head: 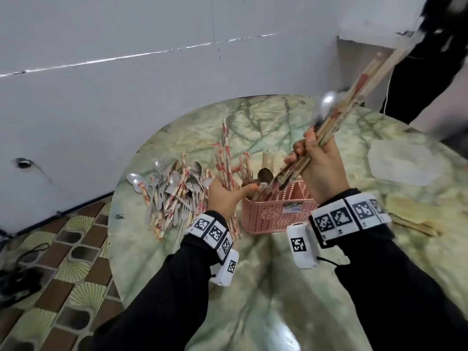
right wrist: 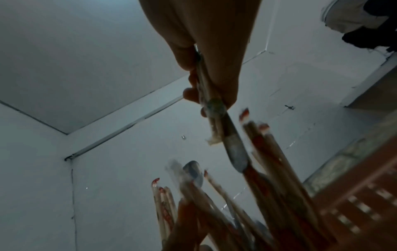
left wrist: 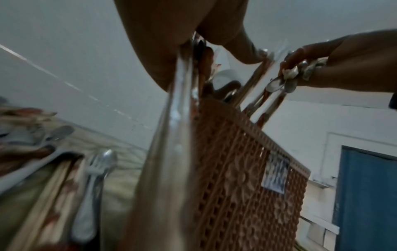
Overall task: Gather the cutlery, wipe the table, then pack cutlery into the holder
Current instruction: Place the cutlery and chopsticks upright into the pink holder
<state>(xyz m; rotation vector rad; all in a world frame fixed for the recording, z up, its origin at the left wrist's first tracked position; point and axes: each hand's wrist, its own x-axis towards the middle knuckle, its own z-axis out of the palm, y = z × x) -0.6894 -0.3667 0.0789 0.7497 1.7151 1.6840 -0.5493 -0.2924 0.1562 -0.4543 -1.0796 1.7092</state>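
Observation:
A pink perforated cutlery holder (head: 263, 214) (left wrist: 247, 178) stands on the green marble table (head: 266, 287), with some spoons and chopsticks inside. My right hand (head: 319, 163) (right wrist: 206, 68) grips a slanted bundle of wrapped chopsticks and a spoon (head: 354, 97), its lower ends over the holder. My left hand (head: 225, 196) holds a bunch of wrapped chopsticks (head: 225, 158) (left wrist: 171, 135) upright just left of the holder, thumb reaching over the rim. A heap of spoons, forks and wrapped chopsticks (head: 172, 188) lies on the table to the left.
A pale cloth or plastic sheet (head: 402, 163) lies at the table's right. More chopsticks (head: 415, 224) lie near the right edge. A white wall stands behind the table, and tiled floor (head: 63, 274) lies to the left. A person in dark clothing (head: 430, 72) stands at the far right.

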